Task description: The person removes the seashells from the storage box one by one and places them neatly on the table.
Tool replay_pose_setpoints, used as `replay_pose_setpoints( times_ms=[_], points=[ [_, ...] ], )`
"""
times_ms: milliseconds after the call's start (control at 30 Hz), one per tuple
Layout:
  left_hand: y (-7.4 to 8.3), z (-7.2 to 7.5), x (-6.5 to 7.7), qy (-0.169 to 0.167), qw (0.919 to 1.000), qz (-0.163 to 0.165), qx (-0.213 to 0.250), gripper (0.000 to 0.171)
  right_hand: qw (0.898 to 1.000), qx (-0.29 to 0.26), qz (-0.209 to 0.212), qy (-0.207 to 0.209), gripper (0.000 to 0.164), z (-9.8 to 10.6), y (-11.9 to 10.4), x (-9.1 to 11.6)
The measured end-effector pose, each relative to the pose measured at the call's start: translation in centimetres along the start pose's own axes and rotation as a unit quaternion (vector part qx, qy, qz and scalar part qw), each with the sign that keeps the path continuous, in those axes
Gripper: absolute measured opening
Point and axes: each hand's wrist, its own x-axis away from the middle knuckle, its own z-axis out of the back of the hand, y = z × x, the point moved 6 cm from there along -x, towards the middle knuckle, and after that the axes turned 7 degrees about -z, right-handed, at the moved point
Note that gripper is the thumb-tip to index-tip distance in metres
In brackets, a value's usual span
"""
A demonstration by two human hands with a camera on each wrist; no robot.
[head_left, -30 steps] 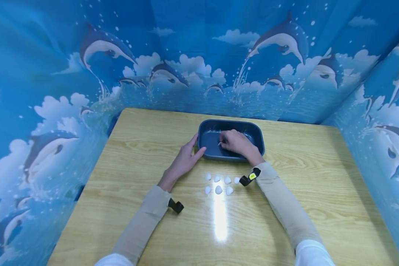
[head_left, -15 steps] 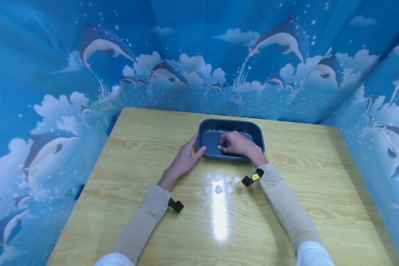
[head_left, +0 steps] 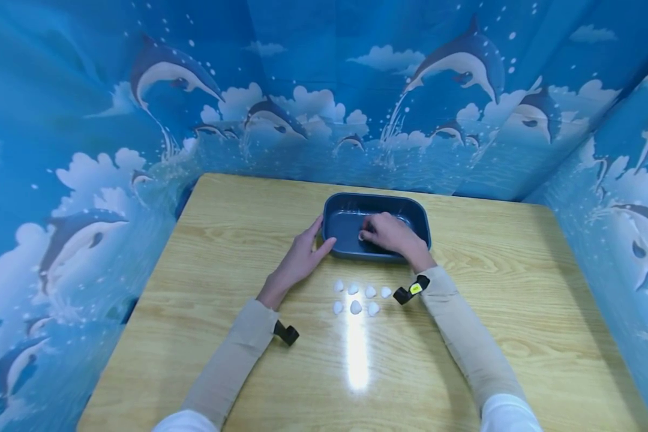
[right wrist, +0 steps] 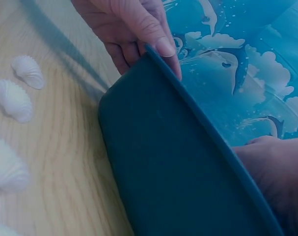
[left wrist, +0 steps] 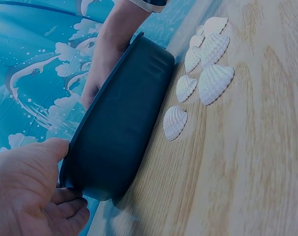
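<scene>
A dark blue rectangular dish (head_left: 375,257) stands on the wooden table. At its left end my left hand (head_left: 304,252) holds the corner; in the left wrist view the thumb is up at the rim and the fingers lie along the outside wall. My right hand (head_left: 390,233) reaches inside, fingers bent down toward the bottom. A small pale seashell (head_left: 361,238) shows at its fingertips, mostly covered by them. In both wrist views the dish wall hides those fingertips. Several white ribbed seashells (left wrist: 216,84) lie on the table in front of the dish.
The shells form two rows, the nearer row with a grey-white shell (head_left: 356,307). A bright light reflection (head_left: 357,360) lies on the wooden table (head_left: 237,240) below them. Blue dolphin-print curtains (head_left: 313,72) rise behind and beside the table.
The right hand has lowered slightly inside the dish over the last second. The pale shell at its fingertips is now more covered. The left hand stays at the dish corner.
</scene>
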Motion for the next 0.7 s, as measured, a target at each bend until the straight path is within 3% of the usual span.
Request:
replay_pose_setpoints(
  times_ms=[267,700],
  points=[
    [-0.04,0.00,0.07,0.004,1.0000,0.003,0.004,0.083,0.999,-0.003,0.031,-0.025,0.020,-0.23,-0.11,0.16],
    [-0.06,-0.11,-0.06,0.002,1.0000,0.002,-0.002,0.081,0.999,-0.004,0.026,-0.029,0.024,-0.59,-0.21,-0.04]
  ],
)
